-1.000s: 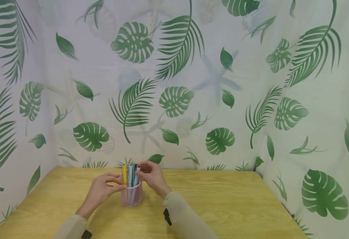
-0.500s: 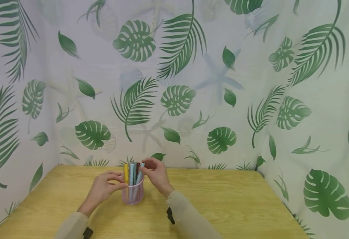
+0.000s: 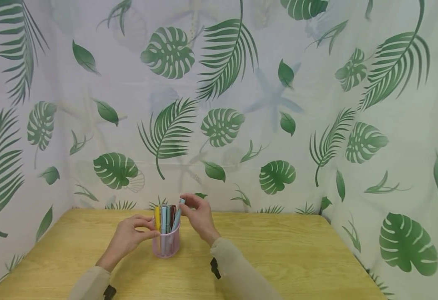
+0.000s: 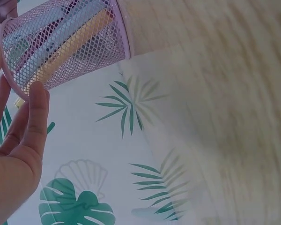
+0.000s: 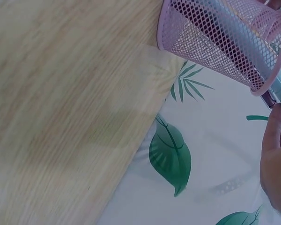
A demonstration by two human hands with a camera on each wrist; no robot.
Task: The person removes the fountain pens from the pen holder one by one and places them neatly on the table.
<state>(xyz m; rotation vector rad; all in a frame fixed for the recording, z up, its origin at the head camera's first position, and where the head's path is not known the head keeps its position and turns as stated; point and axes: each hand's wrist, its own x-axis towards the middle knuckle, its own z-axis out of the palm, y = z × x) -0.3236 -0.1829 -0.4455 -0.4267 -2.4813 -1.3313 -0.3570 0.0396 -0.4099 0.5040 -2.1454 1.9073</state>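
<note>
The pink, cylindrical mesh pen cup [image 3: 171, 246] stands upright on the yellow wood-grain bench [image 3: 286, 250]. The left hand [image 3: 128, 236] has its fingers clamped on the cup's rim. The right hand [image 3: 199, 213] pinches the upper end of a light blue, slim cylindrical pen [image 3: 177, 218], partly covering it; the lower portion remains inside the cup. Mesh obscures the other pens' lower barrels. Both wrist views crop the hands.

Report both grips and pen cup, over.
Left grip holding pink mesh pen cup. Right grip pinching light-blue pen, lower end inside cup. Nothing visibly blocking.
</note>
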